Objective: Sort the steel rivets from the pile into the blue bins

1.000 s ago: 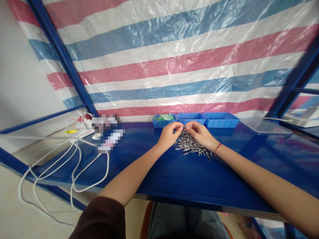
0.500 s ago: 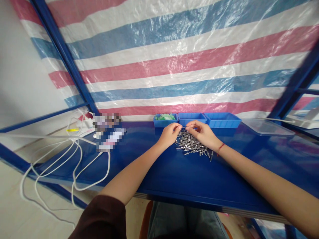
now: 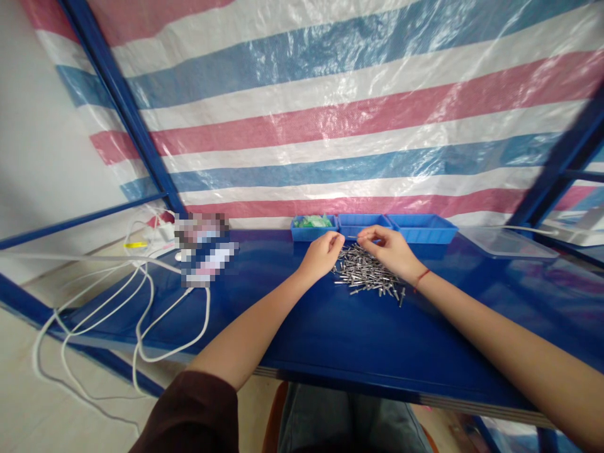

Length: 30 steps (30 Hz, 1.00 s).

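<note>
A loose pile of silver blind rivets (image 3: pixel 367 270) lies on the blue tabletop. Just above its far edge, my right hand (image 3: pixel 384 248) pinches one thin metal blind rivet (image 3: pixel 352 236), whose pin points left. My left hand (image 3: pixel 323 253) is closed beside the pin's tip, thumb and fingers pressed together; whatever sits between them is hidden. A small gap separates the two hands. Behind them stand three blue bins: the left bin (image 3: pixel 302 235) has green and clear plastic bits in it, then come a middle bin (image 3: pixel 361 220) and a wider right bin (image 3: pixel 425 234).
White cables (image 3: pixel 151 302) loop over the table's left side near a power strip and a blurred-out patch. A clear plastic lid (image 3: pixel 507 242) lies at the right. Striped plastic sheeting (image 3: pixel 330 126) hangs behind, between blue metal posts (image 3: pixel 123 107).
My right hand has moved slightly right, widening the gap between my hands, and more of the rivet's pin shows. My left hand stays nearly in place.
</note>
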Tool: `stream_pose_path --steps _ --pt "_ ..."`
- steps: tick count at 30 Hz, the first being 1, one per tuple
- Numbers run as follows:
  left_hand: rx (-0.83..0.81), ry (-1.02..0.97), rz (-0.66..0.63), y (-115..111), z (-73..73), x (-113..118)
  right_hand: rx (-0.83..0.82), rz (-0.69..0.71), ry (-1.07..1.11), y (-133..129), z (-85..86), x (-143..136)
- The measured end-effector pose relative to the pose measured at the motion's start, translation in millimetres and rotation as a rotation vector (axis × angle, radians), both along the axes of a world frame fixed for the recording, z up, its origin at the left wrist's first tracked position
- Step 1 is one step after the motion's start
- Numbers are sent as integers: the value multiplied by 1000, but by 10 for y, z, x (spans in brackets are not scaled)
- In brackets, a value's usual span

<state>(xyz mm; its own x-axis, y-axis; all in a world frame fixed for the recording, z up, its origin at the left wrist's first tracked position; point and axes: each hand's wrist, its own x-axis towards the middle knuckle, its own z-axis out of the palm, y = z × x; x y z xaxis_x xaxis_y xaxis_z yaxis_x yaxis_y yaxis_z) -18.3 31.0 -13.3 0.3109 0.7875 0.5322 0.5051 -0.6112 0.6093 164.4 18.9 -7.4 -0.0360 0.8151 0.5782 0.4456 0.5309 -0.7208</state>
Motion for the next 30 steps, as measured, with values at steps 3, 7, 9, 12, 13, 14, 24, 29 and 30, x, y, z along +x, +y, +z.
stream_pose_path --steps 3,7,9,12,13,14,24,29,30 --pt "50 49 34 71 -6 -82 73 -183 16 188 27 198" --pt "74 93 92 164 7 -219 77 -299 -29 466 70 359" --pt "76 123 113 197 11 -268 63 -333 -85 592 105 347" --pt "87 177 114 221 5 -304 50 -388 -188 754 172 251" --pt "97 194 107 223 1 -309 37 -403 -228 795 194 212" --pt "107 211 96 222 -3 -311 12 -416 -270 827 211 175" --pt "152 420 -109 144 71 -309 39 -404 -485 379 30 184" --pt "159 497 -230 82 78 -240 37 -300 -443 33 -82 252" --pt "160 519 -236 71 67 -220 20 -297 -433 6 -89 246"
